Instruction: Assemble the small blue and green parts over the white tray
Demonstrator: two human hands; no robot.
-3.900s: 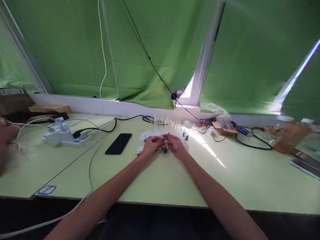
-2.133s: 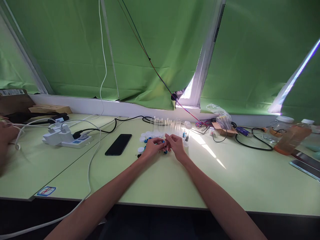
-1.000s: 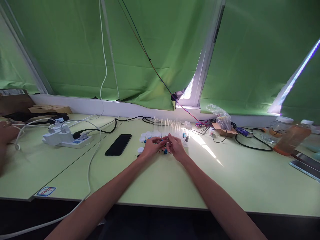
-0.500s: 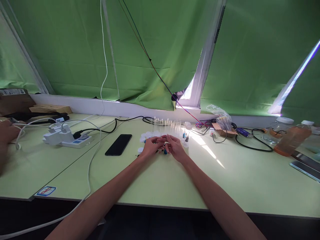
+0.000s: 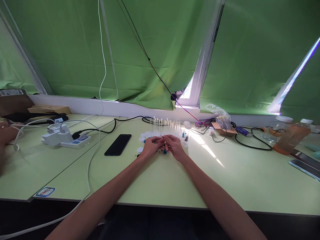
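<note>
My left hand [image 5: 150,146] and my right hand [image 5: 175,147] meet over the middle of the table, fingertips pinched together. Whatever they hold between them is too small and too covered to name. Just under the fingers lie small blue and dark parts [image 5: 165,151], partly hidden by the hands. White round caps [image 5: 142,139] lie beside my left hand, with another white cap [image 5: 140,150] nearer to me. Behind the hands stands a row of clear tubes [image 5: 167,125]. To the right of my right hand are small clear containers with blue and dark parts [image 5: 185,136].
A black phone [image 5: 118,145] lies left of my hands. Further left are a white power strip [image 5: 75,142], cables and another person's hand [image 5: 7,131]. On the right are an open cardboard box [image 5: 224,129], an orange-filled bottle [image 5: 292,137], a clear jar [image 5: 278,130] and another phone [image 5: 305,168].
My right hand's fingers have closed in more tightly against the left fingertips. The camera view has shifted slightly; the objects on the table look unmoved.
</note>
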